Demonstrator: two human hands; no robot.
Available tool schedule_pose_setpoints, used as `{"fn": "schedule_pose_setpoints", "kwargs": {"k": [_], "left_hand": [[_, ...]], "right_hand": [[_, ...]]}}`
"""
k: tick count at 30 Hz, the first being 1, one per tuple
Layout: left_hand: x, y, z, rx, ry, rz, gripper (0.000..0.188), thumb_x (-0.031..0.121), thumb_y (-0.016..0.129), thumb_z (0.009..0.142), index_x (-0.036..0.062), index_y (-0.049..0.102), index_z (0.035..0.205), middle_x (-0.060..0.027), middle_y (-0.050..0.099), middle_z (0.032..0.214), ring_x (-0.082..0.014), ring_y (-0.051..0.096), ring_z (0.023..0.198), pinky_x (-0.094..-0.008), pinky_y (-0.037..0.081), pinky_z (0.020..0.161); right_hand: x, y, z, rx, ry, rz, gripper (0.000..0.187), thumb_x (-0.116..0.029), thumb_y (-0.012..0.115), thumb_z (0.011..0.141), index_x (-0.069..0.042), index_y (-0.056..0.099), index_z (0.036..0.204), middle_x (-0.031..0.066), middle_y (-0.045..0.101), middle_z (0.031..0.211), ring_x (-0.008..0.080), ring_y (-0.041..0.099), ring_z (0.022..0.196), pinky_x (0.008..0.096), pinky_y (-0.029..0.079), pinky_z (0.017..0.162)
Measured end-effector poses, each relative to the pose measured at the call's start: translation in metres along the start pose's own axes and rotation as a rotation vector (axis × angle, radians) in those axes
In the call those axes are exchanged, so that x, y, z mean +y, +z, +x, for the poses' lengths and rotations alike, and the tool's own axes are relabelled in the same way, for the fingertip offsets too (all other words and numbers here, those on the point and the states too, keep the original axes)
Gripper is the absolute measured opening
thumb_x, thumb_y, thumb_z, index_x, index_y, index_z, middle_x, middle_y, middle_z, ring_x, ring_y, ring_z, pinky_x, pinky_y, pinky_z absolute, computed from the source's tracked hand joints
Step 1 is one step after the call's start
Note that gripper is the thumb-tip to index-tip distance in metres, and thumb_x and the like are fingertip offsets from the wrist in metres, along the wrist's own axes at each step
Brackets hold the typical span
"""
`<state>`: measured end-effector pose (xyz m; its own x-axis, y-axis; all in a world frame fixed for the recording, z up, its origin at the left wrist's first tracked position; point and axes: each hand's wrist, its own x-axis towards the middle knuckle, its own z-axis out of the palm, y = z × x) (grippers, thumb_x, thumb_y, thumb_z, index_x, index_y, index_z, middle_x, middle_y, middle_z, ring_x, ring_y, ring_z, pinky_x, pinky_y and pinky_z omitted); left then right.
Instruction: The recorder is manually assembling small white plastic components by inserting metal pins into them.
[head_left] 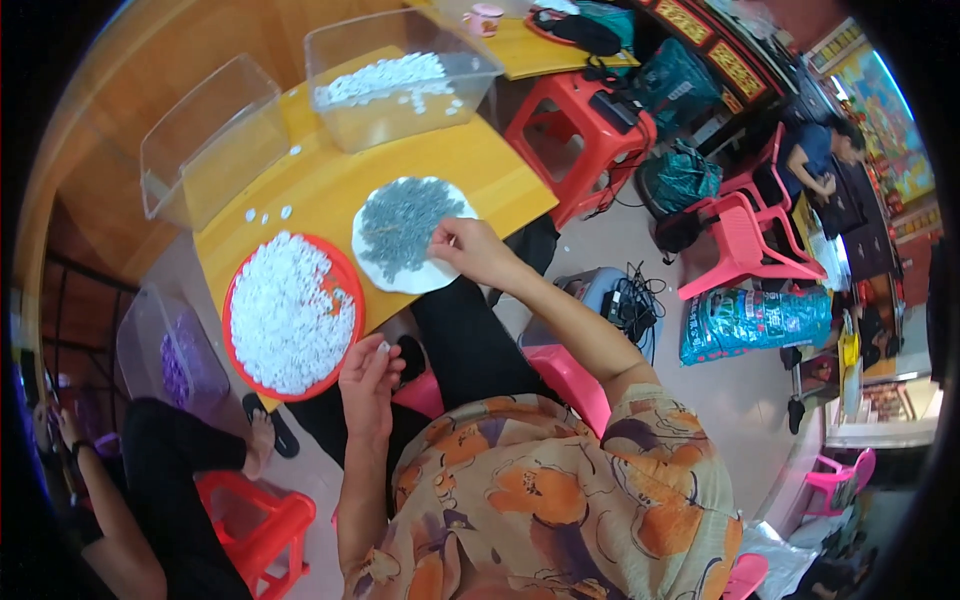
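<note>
Pinching a white piece (383, 346), left fingers (371, 361) nearly meet — right fingers (446, 240) curl over grey pieces (408, 215), grip unclear.

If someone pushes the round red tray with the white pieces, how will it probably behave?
The red tray would probably slide rather than roll, since it lies flat on the table. It may feel fairly heavy, given the broad heap of white pieces. Those look loose and piled, so some could slip over the rim.

Tray (346, 272) left of plate (424, 280), tub (209, 374) perhaps below
</note>
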<state>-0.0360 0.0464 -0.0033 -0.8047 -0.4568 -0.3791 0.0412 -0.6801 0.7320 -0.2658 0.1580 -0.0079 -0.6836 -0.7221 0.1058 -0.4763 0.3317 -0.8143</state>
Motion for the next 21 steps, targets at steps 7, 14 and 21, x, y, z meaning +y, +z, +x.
{"fn": "schedule_pose_setpoints", "kwargs": {"k": [7,14,21], "left_hand": [[0.0,-0.002,0.009,-0.025,0.035,-0.036,0.021,0.005,0.051,0.087,-0.0007,0.056,0.108,-0.0051,0.061,0.088,-0.0109,0.06,0.077,-0.0181,0.046,0.064],[0.001,-0.005,0.009,-0.009,0.151,0.044,0.022,0.002,0.055,0.085,-0.0011,0.058,0.106,-0.0044,0.062,0.089,-0.0097,0.06,0.08,-0.0168,0.047,0.067],[0.002,-0.007,0.01,0.031,0.166,-0.044,0.024,0.001,0.058,0.083,-0.0001,0.057,0.107,-0.0043,0.061,0.093,-0.01,0.059,0.08,-0.0175,0.047,0.068]], "right_hand": [[-0.059,0.018,-0.03,-0.433,0.178,0.53,0.009,-0.01,0.06,0.083,-0.002,0.056,0.083,-0.0028,0.052,0.068,0.0037,0.046,0.058,0.0172,0.035,0.053],[-0.071,0.038,-0.036,-0.594,0.193,0.635,0.01,-0.009,0.057,0.085,0.001,0.056,0.087,0.0025,0.058,0.075,0.0068,0.052,0.061,0.0196,0.041,0.057],[-0.072,0.042,-0.041,-0.571,0.193,0.612,0.011,-0.01,0.057,0.084,0.001,0.056,0.084,0.0028,0.059,0.074,0.0073,0.052,0.061,0.0209,0.043,0.057]]}}
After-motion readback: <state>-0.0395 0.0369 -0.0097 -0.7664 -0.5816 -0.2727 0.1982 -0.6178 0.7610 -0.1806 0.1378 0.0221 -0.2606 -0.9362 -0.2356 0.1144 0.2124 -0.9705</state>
